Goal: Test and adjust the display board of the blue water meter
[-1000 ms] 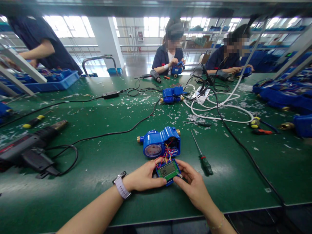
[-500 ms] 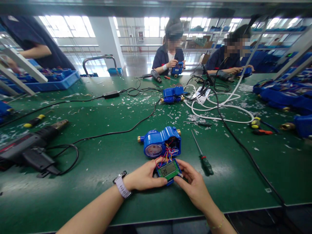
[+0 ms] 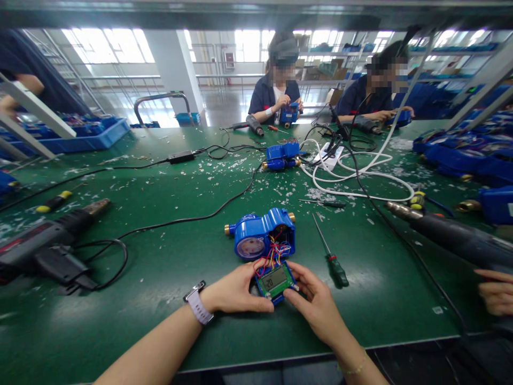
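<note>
My left hand (image 3: 239, 291) and my right hand (image 3: 315, 302) hold a green circuit board with an LCD display (image 3: 276, 279) from its two sides. The board sits in a blue frame, and its display shows digits. My right thumb rests by the board's lower right corner; the fingertips behind it are partly hidden. Red, yellow and white wires (image 3: 276, 251) run from the board into the open housing of a blue water meter (image 3: 256, 232) with brass ends, lying just beyond my hands. A green-handled screwdriver (image 3: 339, 271) lies to the right of the meter.
A heat gun (image 3: 48, 243) lies at left. From the right edge, another person's hand (image 3: 499, 291) is beside a second heat gun (image 3: 460, 235). Farther off are another blue meter (image 3: 282, 156), white cable loops (image 3: 360, 195), black cords and two co-workers. Plastic scraps litter the green table (image 3: 180, 321).
A heat gun and another person's hand have come in at the right. My left thumb has shifted down, off the board's lower edge. My hands still hold the board.
</note>
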Motion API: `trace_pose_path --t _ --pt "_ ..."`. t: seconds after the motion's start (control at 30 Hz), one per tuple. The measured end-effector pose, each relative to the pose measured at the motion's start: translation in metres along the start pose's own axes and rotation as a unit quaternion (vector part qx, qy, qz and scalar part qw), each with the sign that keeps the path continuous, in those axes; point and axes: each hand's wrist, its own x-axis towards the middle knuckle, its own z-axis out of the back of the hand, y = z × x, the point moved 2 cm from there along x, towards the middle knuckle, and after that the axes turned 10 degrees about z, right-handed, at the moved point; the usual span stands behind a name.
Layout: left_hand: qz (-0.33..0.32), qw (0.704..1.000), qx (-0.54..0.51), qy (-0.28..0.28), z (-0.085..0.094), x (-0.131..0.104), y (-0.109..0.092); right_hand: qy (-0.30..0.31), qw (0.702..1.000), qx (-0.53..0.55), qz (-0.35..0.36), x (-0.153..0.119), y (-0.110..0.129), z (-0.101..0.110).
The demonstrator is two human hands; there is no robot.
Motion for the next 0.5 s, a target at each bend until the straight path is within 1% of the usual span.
trace_pose_path --t 0.17,0.3,0.4,0.5 --pt "0.005 1.000 0.026 -0.014 0.000 0.002 0.002 -0.004 1.000 -0.008 0.020 -0.001 0.002 0.000" --pt "0.016 0.999 0.026 -0.019 -0.002 0.003 0.001 -0.037 0.998 -0.036 0.048 -0.009 0.002 0.004" --pt "0.036 0.997 0.055 -0.045 -0.005 0.002 0.006 -0.075 0.994 -0.060 0.060 -0.022 0.001 0.014" --pt "0.076 0.990 0.086 -0.077 -0.008 0.002 0.017 -0.122 0.985 -0.095 0.078 -0.038 0.003 0.031"
